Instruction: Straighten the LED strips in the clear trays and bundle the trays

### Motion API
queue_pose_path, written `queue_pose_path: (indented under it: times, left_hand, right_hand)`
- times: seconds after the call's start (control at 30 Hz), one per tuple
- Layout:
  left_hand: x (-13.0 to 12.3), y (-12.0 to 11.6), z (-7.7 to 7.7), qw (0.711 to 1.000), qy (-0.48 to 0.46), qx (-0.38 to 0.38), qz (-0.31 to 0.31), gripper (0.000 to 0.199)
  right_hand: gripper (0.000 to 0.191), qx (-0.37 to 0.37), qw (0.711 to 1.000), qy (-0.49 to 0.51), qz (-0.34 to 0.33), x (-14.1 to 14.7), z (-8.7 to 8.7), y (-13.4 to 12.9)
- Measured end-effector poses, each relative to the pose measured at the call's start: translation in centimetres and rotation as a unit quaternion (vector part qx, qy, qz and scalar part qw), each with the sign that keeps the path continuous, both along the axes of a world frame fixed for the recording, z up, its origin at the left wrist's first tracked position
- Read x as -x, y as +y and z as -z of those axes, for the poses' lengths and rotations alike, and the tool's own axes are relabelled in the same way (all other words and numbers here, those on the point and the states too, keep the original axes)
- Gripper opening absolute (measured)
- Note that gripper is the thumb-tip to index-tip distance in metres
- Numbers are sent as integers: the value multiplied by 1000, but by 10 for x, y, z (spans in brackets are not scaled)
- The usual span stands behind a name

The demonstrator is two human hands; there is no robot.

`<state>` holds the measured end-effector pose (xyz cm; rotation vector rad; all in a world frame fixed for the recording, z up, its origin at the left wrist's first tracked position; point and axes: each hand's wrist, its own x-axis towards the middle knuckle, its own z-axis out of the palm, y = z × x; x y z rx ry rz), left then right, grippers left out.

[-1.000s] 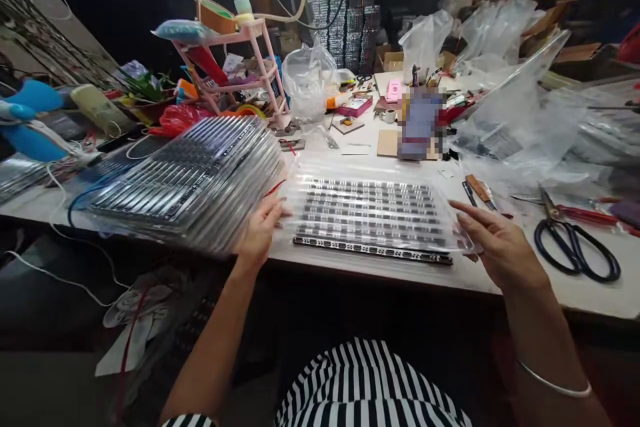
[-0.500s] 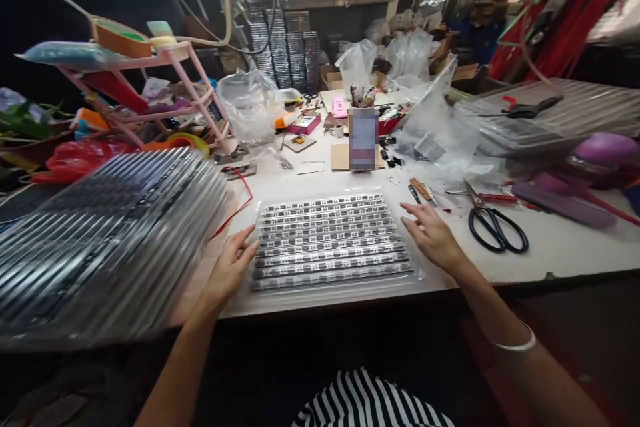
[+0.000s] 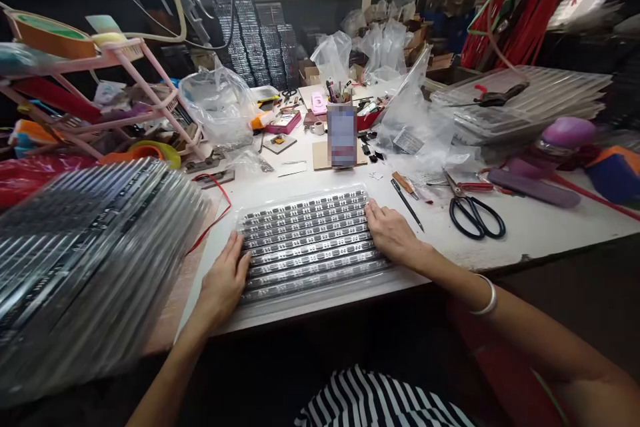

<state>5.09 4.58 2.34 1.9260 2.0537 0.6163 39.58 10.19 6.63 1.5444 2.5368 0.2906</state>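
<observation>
In front of me on the table lies a clear plastic tray (image 3: 305, 238) with several rows of dark strips patterned in white. At its left edge is my left hand (image 3: 223, 280), thumb and fingers bent around the rim. My right hand (image 3: 393, 232) grips the opposite edge, its fingertips on the tray's upper right side. The undersides of both hands are hidden. To the left of my left hand stands a tall pile of similar clear trays (image 3: 100, 247), blurred at its near end. A black pen (image 3: 407, 205) lies just beyond my right hand.
Black-handled scissors (image 3: 475, 213) and a purple bar (image 3: 533, 188) lie to the right. A phone (image 3: 342, 137) stands at the middle back, near plastic bags (image 3: 415, 117). A pink rack (image 3: 165, 100) rises at the left, and stacked clear lids (image 3: 525, 103) sit at the far right.
My right hand has come in from beside the tray to its right edge, uncovering the pen. My left hand keeps to the left edge. The view has turned slightly right.
</observation>
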Motion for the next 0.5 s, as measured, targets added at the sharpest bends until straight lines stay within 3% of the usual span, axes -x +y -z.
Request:
queue_pose_path:
  times: [0.13,0.27,0.4,0.5]
  left_hand:
    - [26,-39,-16,988,-114,28,99,46]
    - [33,-94,-15,975,-47,15,214,50]
    - [21,-116,8,974,51,-90,200,58]
    - [16,-115,21,968,54,-172,172,55]
  right_hand:
    - [51,28,995,79,-52,-40,0,-14]
    - [59,50,983,138,-111,-86,1,-56]
    - [70,66,974,182,-117,-105,10,-96]
    - [67,-9,969,220,-116,-106,22,-104]
